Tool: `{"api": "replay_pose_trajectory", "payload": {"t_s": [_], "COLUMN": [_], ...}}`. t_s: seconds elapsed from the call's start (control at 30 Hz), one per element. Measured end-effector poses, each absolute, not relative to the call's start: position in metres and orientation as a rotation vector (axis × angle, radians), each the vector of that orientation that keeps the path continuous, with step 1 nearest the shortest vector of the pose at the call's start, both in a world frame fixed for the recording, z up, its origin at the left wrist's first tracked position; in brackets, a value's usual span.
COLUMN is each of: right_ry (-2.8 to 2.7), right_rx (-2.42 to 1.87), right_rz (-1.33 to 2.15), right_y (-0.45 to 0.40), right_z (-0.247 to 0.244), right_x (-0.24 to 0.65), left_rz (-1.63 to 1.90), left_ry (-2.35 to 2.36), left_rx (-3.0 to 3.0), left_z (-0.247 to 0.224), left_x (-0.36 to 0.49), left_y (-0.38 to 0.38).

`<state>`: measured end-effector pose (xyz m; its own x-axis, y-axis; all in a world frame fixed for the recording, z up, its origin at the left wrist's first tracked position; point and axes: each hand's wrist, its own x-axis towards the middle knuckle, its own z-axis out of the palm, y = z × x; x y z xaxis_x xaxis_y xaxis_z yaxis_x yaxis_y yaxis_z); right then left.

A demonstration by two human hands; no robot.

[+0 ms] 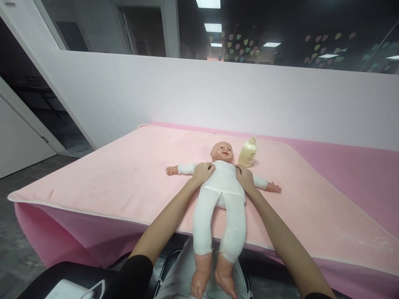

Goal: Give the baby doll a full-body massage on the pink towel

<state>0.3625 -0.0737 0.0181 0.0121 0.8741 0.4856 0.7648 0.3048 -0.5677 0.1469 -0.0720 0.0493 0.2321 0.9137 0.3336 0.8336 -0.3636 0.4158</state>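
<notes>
A baby doll with a white cloth body lies on its back, head away from me and arms spread to both sides. Its legs reach over the table's near edge, the bare feet hanging above my lap. My left hand is closed round the doll's upper arm by the shoulder, thumb towards the chest. On the other side, my right hand grips the opposite upper arm in the same way. The fingers under the arms are mostly hidden. Just beyond my right hand stands a pale yellow pump bottle.
A peach-pink mat covers the table over a darker pink cloth. Behind it rises a white wall with dark glass above. At lower left, a white device with a cable rests on a black surface.
</notes>
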Motion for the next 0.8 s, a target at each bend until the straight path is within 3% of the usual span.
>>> {"api": "replay_pose_trajectory", "payload": {"t_s": [0.8], "right_ry": [-1.775], "right_rx": [-1.484], "right_rz": [0.180], "right_y": [-0.0749], "right_z": [0.0202], "right_x": [0.3622], "left_rz": [0.828], "left_ry": [1.658], "left_rx": [2.351], "left_z": [0.0473], "left_x": [0.1467], "left_y": [-0.0706]}}
